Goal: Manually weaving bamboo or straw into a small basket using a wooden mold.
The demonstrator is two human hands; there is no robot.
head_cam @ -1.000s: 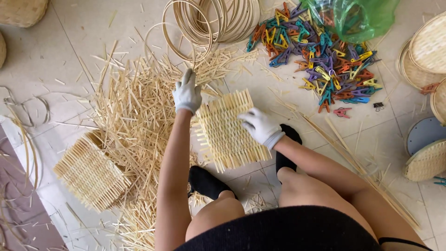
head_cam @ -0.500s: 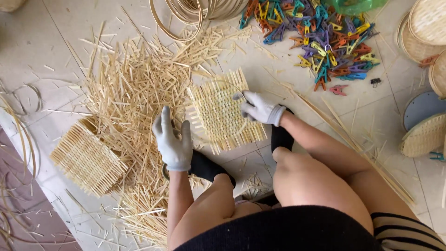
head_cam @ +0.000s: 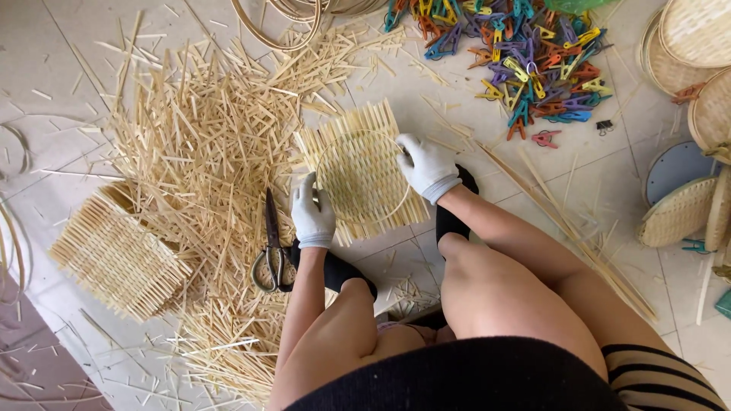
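Both gloved hands on thin bamboo ring (head_cam: 358, 176) laid atop square woven mat (head_cam: 364, 169), mid-floor between feet and strip pile (head_cam: 198, 152). L hand (head_cam: 311, 215) pinching ring's near-left rim, R hand (head_cam: 426, 166) gripping its right rim. Scissors (head_cam: 271, 251) on floor just left of L wrist; coloured clips (head_cam: 525, 61) near far edge.

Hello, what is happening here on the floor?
A person sits on a tiled floor and presses a thin round hoop onto a square woven bamboo mat. The gloved left hand and right hand hold the hoop's opposite sides. Scissors lie beside the left hand, among loose bamboo strips.
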